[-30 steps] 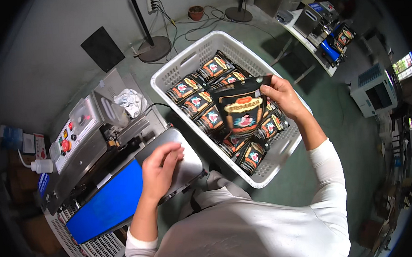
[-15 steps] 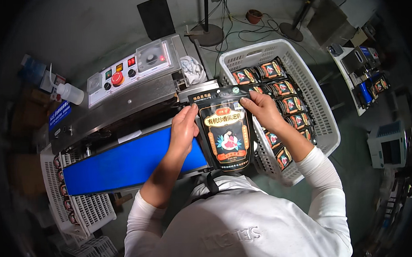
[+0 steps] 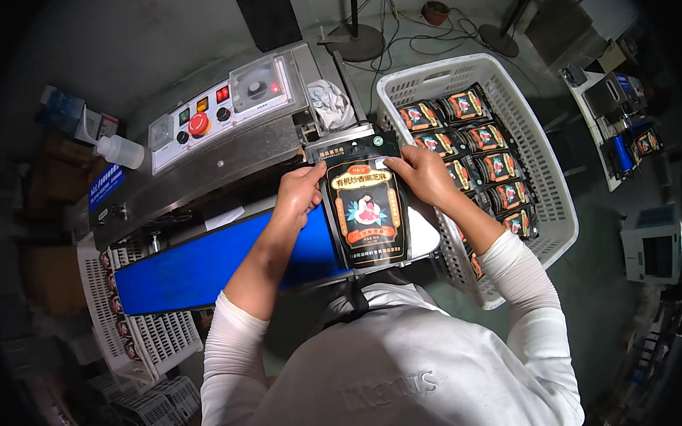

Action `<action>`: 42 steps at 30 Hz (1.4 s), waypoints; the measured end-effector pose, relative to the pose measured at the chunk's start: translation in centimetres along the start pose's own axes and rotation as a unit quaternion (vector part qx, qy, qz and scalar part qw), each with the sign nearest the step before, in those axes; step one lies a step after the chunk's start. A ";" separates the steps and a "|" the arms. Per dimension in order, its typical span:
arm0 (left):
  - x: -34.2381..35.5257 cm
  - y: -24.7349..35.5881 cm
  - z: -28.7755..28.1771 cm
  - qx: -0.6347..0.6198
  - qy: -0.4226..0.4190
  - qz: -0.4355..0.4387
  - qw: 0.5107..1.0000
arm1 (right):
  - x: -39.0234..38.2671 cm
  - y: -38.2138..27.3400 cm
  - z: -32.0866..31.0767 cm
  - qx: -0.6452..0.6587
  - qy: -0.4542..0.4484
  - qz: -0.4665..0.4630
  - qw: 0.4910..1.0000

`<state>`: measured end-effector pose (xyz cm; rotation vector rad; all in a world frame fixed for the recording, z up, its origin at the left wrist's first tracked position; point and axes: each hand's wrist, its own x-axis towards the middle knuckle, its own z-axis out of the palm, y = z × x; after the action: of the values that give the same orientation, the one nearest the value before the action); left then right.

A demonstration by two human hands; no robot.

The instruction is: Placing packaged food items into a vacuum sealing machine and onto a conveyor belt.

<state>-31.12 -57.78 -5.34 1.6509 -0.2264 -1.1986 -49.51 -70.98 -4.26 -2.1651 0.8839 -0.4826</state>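
A black pouch [image 3: 367, 219] is at the right end of the blue belt [image 3: 224, 258], top edge far. The left hand [image 3: 298, 194] pinches its upper left side, the right hand [image 3: 425, 175] its upper right. Beyond the belt stands a machine [image 3: 235, 171]; right, a white crate [image 3: 554, 202] holds similar packs [image 3: 499, 168].
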 end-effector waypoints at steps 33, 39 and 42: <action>-0.3 0.2 -5.8 0.018 0.075 -0.028 0.997 | 3.3 -2.7 4.5 -0.041 -0.071 -0.057 0.995; -0.6 0.0 -7.7 0.053 0.072 -0.004 0.996 | 3.4 -3.8 5.4 -0.048 -0.119 -0.014 0.992; -0.7 -0.1 -9.3 0.047 0.110 -0.017 0.993 | 3.3 -3.2 6.1 0.001 -0.133 -0.031 0.991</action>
<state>-24.22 -51.50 -5.34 1.8611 -0.1183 -1.0330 -42.37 -68.76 -5.71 -2.1973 0.6701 -0.2164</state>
